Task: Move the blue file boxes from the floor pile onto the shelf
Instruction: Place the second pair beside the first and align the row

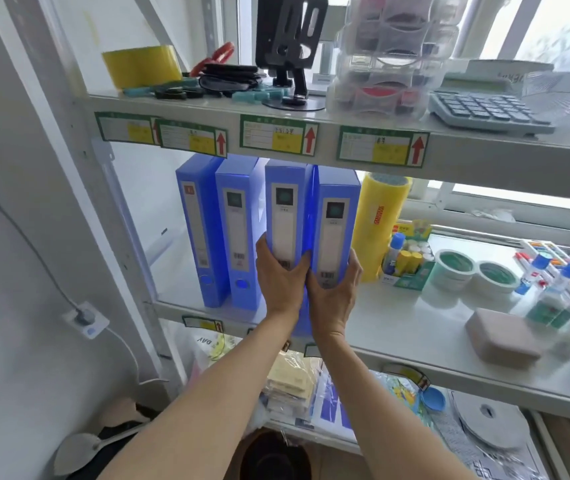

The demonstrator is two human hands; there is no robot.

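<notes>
At the centre of the frame I have both hands on blue file boxes standing upright on the middle shelf (397,317). My left hand (281,282) is wrapped around the lower spine of the third file box (285,209), with the thumb on its left side and the fingers curled in on its right. My right hand (333,292) is clasped around the bottom of the fourth file box (337,223), thumb in the narrow gap between the two boxes and fingers on the right side. These two boxes stand spine-out, touching or nearly touching each other, and their lower ends are hidden behind my hands, so I cannot tell whether they rest fully on the shelf surface. To their left, toward the shelf post, stand the first file box (198,230) and the second file box (240,233), side by side and leaning slightly left. Just beside the fourth box on the right stands a tall yellow roll (378,223), upright. Further right on the same shelf are a box of glue sticks (408,258), two rolls of white tape (473,273) and a brown pad (505,336). On the upper shelf, at the top of the frame, I see a roll of yellow tape (143,65), a black stand (290,46), clear stacked drawers (390,53) and a calculator (487,110).
</notes>
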